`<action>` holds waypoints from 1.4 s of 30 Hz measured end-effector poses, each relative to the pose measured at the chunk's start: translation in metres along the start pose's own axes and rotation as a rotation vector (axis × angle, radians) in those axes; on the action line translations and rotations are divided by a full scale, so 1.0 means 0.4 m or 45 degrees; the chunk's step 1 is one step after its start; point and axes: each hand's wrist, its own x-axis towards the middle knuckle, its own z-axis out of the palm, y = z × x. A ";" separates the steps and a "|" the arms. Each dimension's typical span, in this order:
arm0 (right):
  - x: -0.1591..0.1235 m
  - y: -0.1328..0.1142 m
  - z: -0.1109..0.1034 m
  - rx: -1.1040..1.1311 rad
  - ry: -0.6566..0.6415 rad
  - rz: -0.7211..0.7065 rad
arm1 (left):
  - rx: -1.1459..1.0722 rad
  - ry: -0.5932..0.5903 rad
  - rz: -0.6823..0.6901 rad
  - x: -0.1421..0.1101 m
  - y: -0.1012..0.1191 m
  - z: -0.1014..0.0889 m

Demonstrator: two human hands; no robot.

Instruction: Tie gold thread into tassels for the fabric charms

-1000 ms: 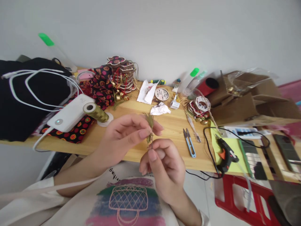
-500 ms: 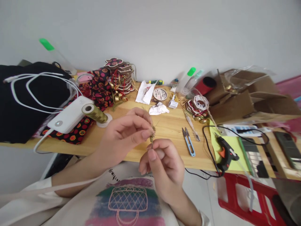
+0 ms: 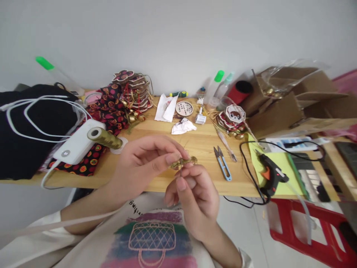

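A small olive-gold ornament [image 3: 192, 160] with fine loose strands is in front of my chest, over the near edge of the wooden table. My left hand [image 3: 147, 160] pinches it between thumb and fingers, and part of it is hidden behind the fingertips. Just below, my right hand [image 3: 195, 197] is closed, thumb against forefinger, on the thin dark stem [image 3: 181, 172] that runs down from the ornament. On the table to the right lie blue-handled thread snips [image 3: 222, 163]. An olive-gold thread spool [image 3: 104, 139] leans at the left.
Black bag [image 3: 33, 126], white power bank [image 3: 78, 141] and patterned fabric [image 3: 114, 108] fill the left. Stacked charms [image 3: 139, 93] stand behind. Crumpled tissue [image 3: 184, 126] lies mid-table. Glue gun [image 3: 270, 173], its black cord, cardboard box [image 3: 290, 111] and red stool [image 3: 304, 230] are on the right.
The ornament has turned from upright to lying sideways between my fingers, reaching further right. My left fingers have shifted slightly over it. The camera view has tilted and shifted a little.
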 end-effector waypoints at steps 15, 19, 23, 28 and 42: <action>-0.005 -0.005 -0.021 0.005 0.042 -0.026 | -0.027 -0.040 -0.079 0.006 0.000 0.021; -0.007 -0.008 -0.023 -0.015 0.042 -0.044 | 0.009 -0.075 -0.076 0.006 0.006 0.022; -0.008 -0.009 -0.023 0.009 0.060 -0.029 | 0.063 -0.097 -0.059 0.007 0.008 0.018; -0.009 -0.011 -0.024 0.007 0.052 -0.038 | 0.054 -0.145 -0.067 0.004 0.008 0.014; -0.007 -0.015 -0.026 -0.043 0.042 -0.092 | -0.067 -0.096 -0.121 0.006 0.013 0.022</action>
